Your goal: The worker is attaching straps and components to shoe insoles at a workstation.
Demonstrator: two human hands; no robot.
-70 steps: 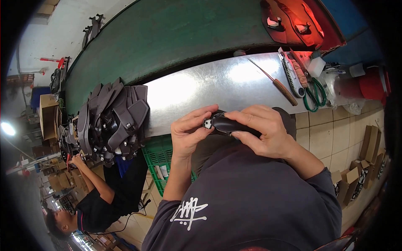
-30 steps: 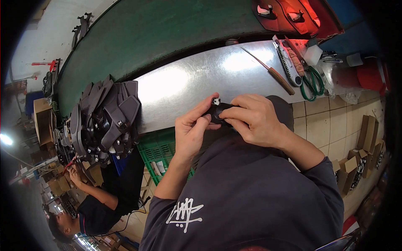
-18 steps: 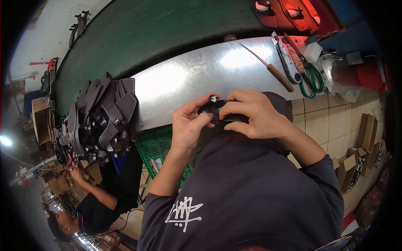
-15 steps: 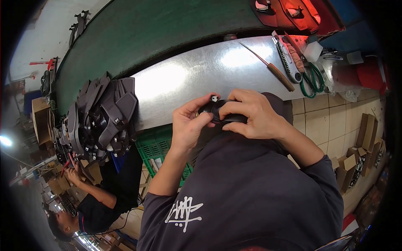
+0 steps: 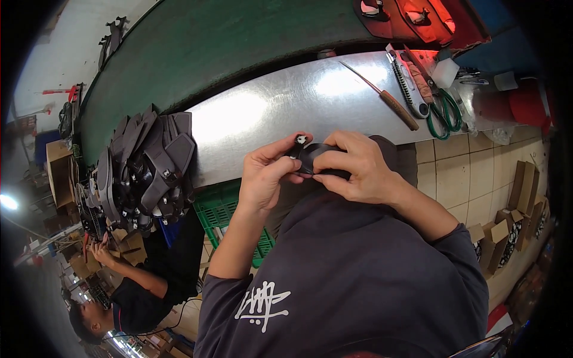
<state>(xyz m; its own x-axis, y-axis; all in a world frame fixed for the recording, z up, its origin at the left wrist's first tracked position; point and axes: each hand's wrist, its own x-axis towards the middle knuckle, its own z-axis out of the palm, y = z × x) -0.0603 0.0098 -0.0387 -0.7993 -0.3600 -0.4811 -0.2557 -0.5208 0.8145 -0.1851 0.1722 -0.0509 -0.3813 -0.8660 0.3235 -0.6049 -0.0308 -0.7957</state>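
Note:
A black sandal strap (image 5: 308, 156) with a whitish plug at its tip is held close in front of my dark shirt, at the edge of the steel table (image 5: 268, 101). My left hand (image 5: 261, 178) pinches its left end between thumb and fingers, the tip standing up beside the index finger. Closed over the wider part on the other side is my right hand (image 5: 361, 166), thumb below and fingers above. What lies under the fingers is hidden. To the left sits a heap of similar dark straps (image 5: 160, 164).
An awl (image 5: 397, 110), a utility knife (image 5: 409, 86) and green-handled scissors (image 5: 443, 119) lie at the table's right. Beyond runs a green belt (image 5: 209, 42) carrying sandals (image 5: 421, 18). A green crate (image 5: 230, 206) stands below; a co-worker's hand (image 5: 101, 253) is at lower left.
The strap's tip has shifted slightly left and now stands more upright. My left hand has moved a little left. Both hands keep hold; the co-worker's hand has moved slightly.

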